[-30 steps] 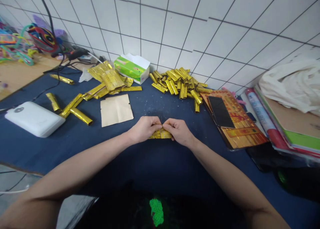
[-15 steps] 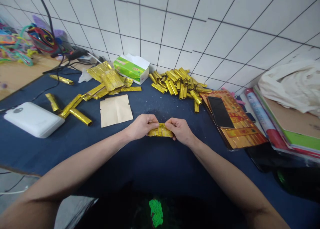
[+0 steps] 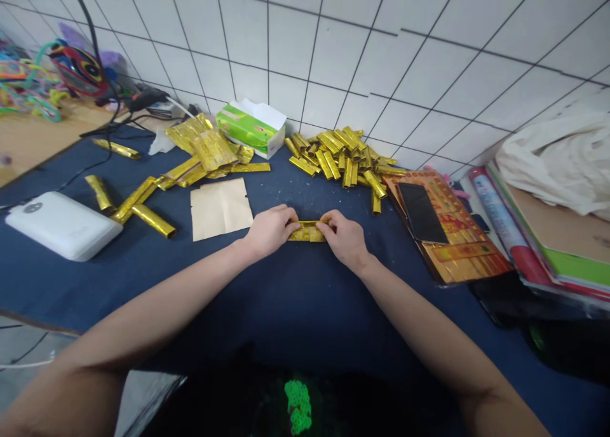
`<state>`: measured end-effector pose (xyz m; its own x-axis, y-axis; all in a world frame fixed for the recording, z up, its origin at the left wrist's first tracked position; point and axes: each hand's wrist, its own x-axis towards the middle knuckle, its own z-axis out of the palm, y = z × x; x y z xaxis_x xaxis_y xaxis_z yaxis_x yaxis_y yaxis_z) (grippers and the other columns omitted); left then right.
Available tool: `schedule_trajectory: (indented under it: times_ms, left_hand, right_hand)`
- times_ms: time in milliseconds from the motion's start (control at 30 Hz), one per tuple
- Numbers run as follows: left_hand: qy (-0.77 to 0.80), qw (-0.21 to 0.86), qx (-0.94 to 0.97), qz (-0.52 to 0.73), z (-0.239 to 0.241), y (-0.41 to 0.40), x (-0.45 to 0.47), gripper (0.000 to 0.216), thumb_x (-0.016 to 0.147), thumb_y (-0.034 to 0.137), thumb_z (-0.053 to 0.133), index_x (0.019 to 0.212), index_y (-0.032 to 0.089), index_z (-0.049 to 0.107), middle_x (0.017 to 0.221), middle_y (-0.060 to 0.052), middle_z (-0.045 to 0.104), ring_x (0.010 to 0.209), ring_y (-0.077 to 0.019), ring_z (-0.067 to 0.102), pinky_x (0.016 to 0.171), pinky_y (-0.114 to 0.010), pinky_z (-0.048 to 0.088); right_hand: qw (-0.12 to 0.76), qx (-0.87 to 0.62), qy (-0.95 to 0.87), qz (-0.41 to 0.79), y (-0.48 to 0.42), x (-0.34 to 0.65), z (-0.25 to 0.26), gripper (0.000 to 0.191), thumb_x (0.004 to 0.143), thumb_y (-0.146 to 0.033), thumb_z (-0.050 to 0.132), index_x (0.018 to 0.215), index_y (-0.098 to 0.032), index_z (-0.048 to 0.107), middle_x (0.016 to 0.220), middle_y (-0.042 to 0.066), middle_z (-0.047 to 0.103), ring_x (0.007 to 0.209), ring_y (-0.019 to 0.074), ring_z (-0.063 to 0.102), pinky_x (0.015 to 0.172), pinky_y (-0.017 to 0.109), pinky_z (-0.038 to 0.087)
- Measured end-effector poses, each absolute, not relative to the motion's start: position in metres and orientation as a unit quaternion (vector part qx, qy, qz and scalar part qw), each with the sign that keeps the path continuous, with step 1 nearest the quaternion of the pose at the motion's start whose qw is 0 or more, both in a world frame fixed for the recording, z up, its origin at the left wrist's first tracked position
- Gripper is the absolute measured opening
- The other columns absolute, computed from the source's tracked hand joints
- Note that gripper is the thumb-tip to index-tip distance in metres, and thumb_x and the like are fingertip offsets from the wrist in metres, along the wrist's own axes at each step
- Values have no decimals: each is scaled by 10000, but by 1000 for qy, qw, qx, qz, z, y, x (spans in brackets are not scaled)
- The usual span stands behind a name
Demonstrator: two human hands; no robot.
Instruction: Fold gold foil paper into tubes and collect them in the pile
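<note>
A sheet of gold foil paper (image 3: 306,232) spans the gap between my two hands, low over the dark blue tabletop. Its left end is pinched in my left hand (image 3: 272,229), its right end in my right hand (image 3: 345,239). Along the far edge the foil looks folded or rolled over; my fingers hide both ends. Just left of my left hand lies a flat beige sheet of paper (image 3: 222,209). Beyond my hands, toward the wall, is a heap of small rolled gold foil tubes (image 3: 340,154).
Crumpled gold foil sheets (image 3: 210,148) and several longer rolls (image 3: 153,220) lie at left, beside a white device (image 3: 64,226). A green tissue box (image 3: 252,129) stands against the tiled wall. At right, a black phone (image 3: 422,213) rests on a gold-orange printed packet (image 3: 464,253).
Both hands have moved slightly away from me with the foil. The foil now lies flatter, with its far edge turned over, and my fingers have shifted along it.
</note>
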<state>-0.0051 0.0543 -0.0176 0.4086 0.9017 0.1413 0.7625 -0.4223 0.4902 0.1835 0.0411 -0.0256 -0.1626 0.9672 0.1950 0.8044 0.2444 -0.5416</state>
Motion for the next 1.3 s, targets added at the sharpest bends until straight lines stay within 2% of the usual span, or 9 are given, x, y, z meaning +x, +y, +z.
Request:
schedule_trajectory:
  times_ms: [100, 200, 333, 533, 667, 800, 1033, 1300]
  left_hand:
    - [517, 82, 836, 167, -21, 52, -2, 124, 818, 270, 510, 823, 163, 571, 842, -52, 528, 792, -185, 534, 665, -286, 435]
    - [494, 21, 855, 159, -23, 48, 1, 113, 842, 211, 456, 846, 145, 549, 839, -67, 519, 802, -193, 525, 694, -302, 443]
    - [429, 38, 891, 146, -23, 45, -3, 167, 871, 181, 392, 832, 146, 550, 795, -53, 535, 782, -175, 531, 719, -291, 445]
    - [397, 82, 903, 144, -15, 42, -11, 127, 831, 262, 513, 864, 142, 536, 825, -46, 560, 809, -179, 525, 738, -295, 440]
    - [395, 50, 910, 114, -11, 40, -8, 106, 838, 242, 500, 837, 144, 538, 808, -43, 558, 779, -177, 516, 716, -296, 426]
    - [387, 18, 919, 77, -9, 38, -7, 164, 866, 247, 443, 844, 158, 580, 842, -54, 554, 797, -183, 508, 732, -312, 408]
    - [373, -15, 926, 63, -7, 36, -7, 130, 837, 249, 494, 863, 155, 580, 845, -52, 558, 814, -197, 504, 696, -315, 380]
    - [360, -58, 929, 68, -11, 38, -5, 173, 861, 184, 411, 797, 143, 567, 801, -58, 560, 772, -189, 514, 678, -320, 375]
  right_hand:
    - [204, -602, -768, 75, 40, 181, -28, 117, 812, -303, 495, 848, -208, 553, 657, 7, 605, 604, 159, 561, 536, 256, 321]
    - [178, -585, -791, 33, 38, 178, -30, 106, 833, -270, 465, 853, -200, 543, 731, 30, 622, 646, 166, 570, 531, 256, 318]
    - [163, -544, -823, 22, 37, 182, -29, 163, 858, -224, 416, 830, -192, 574, 827, 49, 615, 738, 161, 572, 600, 257, 368]
    - [133, -477, -864, 86, 36, 197, -17, 177, 840, -310, 491, 923, -207, 609, 893, 41, 579, 791, 153, 552, 633, 251, 398]
    - [116, -466, -873, 87, 35, 200, -12, 179, 827, -297, 516, 967, -211, 588, 900, 33, 570, 769, 149, 539, 594, 248, 379]
    - [97, -454, -884, 55, 34, 200, -12, 179, 852, -322, 481, 879, -212, 619, 853, 30, 544, 711, 129, 511, 563, 238, 349]
    - [87, -421, -903, -1, 33, 200, -7, 131, 822, -298, 538, 823, -204, 629, 833, 41, 536, 758, 154, 479, 608, 264, 353]
    - [98, -386, -916, -41, 36, 197, -9, 191, 865, -231, 459, 804, -176, 632, 842, 57, 578, 774, 172, 443, 655, 297, 337]
